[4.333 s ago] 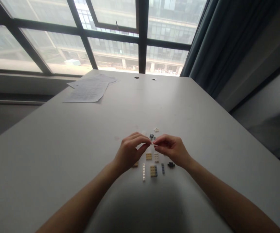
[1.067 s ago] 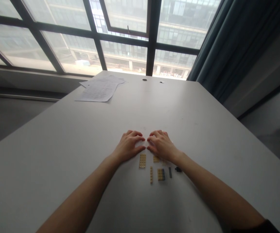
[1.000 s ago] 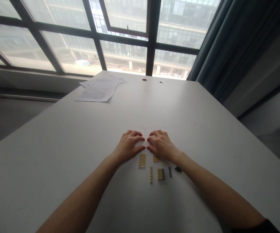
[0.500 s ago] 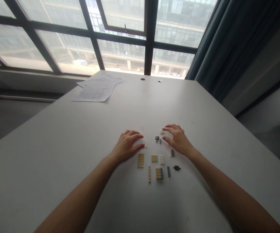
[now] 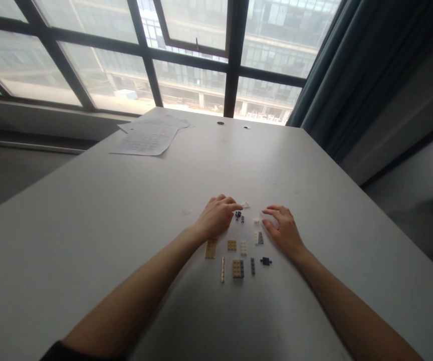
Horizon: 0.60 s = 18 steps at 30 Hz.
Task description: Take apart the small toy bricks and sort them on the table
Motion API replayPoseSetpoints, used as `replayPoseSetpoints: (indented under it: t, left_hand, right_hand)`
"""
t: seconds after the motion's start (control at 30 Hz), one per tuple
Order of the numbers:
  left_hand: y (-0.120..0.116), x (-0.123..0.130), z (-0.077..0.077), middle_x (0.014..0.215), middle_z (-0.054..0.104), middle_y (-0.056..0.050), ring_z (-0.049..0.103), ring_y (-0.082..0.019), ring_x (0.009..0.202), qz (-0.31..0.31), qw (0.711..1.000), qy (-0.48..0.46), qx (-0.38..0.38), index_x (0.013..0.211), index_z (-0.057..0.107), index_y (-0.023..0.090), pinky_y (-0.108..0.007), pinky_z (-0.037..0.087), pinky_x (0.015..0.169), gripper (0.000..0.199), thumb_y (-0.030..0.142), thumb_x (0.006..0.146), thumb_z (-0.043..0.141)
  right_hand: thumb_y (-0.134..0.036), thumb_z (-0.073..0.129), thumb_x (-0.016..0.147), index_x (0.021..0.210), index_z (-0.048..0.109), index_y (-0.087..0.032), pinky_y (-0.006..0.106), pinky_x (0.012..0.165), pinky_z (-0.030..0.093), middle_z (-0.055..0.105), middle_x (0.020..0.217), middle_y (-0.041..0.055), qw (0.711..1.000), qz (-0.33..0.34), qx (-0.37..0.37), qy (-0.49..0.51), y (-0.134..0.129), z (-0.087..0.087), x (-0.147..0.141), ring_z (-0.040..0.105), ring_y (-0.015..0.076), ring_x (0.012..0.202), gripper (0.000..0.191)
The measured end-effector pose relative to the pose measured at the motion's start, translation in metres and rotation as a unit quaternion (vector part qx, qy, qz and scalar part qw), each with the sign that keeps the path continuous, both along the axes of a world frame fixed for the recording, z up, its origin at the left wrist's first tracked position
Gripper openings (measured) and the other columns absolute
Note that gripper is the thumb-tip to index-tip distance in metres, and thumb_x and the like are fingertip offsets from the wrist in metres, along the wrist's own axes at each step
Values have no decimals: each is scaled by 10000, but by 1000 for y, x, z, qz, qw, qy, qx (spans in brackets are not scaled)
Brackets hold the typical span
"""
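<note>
My left hand (image 5: 218, 216) lies low over the tabletop, its index finger stretched toward small white pieces (image 5: 245, 204) and its thumb side by a cluster of small dark pieces (image 5: 238, 214). I see nothing held in it, though its underside is hidden. My right hand (image 5: 282, 225) rests with fingers apart, holding nothing, just right of a small white brick (image 5: 256, 221). Nearer to me are a large tan plate (image 5: 211, 249), partly behind my left wrist, a smaller tan plate (image 5: 232, 245), a white plate (image 5: 243, 247) and white and grey wedge plates (image 5: 260, 238).
Closest to me lie a narrow tan strip (image 5: 223, 269), a tan-and-grey block (image 5: 238, 269), a dark grey strip (image 5: 252, 266) and a black piece with side pins (image 5: 266, 261). Printed papers (image 5: 149, 135) lie at the white table's (image 5: 216, 175) far left. Windows stand behind.
My left hand has moved right and forward, over where a white piece lay beside it. My right hand has drawn back from the far white pieces, uncovering a small white brick. The view has shifted slightly.
</note>
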State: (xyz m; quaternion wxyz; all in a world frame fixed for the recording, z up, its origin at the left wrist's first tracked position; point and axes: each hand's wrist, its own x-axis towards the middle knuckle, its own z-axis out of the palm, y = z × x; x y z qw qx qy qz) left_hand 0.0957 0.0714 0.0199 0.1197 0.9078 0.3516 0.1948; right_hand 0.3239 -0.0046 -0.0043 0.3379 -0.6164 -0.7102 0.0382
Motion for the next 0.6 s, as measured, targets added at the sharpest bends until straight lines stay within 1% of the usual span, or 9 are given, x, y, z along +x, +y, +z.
replayPoseSetpoints:
  t: [0.17, 0.3, 0.43, 0.53, 0.6]
  left_hand:
    - [6, 13, -1, 996, 690, -54, 579, -236, 930, -2, 1000, 11, -9, 963, 723, 267, -389, 437, 858, 324, 77, 789, 526]
    - [8, 14, -2, 962, 688, -65, 578, -237, 921, 0, 1000, -1, -11, 937, 715, 230, -390, 439, 862, 267, 85, 801, 536]
    - [4, 10, 2, 983, 670, -74, 568, -232, 954, 10, 999, -29, -16, 974, 679, 196, -391, 447, 892, 228, 101, 831, 528]
    - [-9, 6, 8, 1004, 643, -66, 556, -208, 984, 17, 996, -79, -28, 1006, 634, 180, -358, 459, 905, 215, 100, 853, 506]
    - [-22, 5, 11, 1000, 624, -58, 554, -196, 979, 17, 989, -139, -46, 1006, 611, 183, -347, 470, 892, 194, 114, 868, 492]
  right_hand:
    - [-242, 554, 847, 1033, 649, -213, 486, 965, 391, 558, 1169, 110, 998, -26, 50, -1, -4, 0, -6, 493, 289, 1121, 211]
    - [-231, 553, 848, 1024, 649, -206, 478, 968, 397, 554, 1169, 111, 998, -27, 53, 5, -4, -1, -6, 491, 283, 1122, 202]
    - [-223, 563, 839, 1013, 655, -194, 494, 975, 397, 571, 1144, 117, 998, -26, 51, 27, -3, 1, -5, 503, 285, 1111, 199]
    - [-226, 580, 831, 1000, 657, -200, 477, 967, 417, 606, 1097, 102, 995, 2, 45, 85, -4, 8, -12, 534, 269, 1079, 188]
    - [-235, 592, 834, 1028, 646, -205, 434, 918, 466, 640, 1054, 84, 984, 45, 6, 173, -6, 15, -21, 585, 239, 1007, 204]
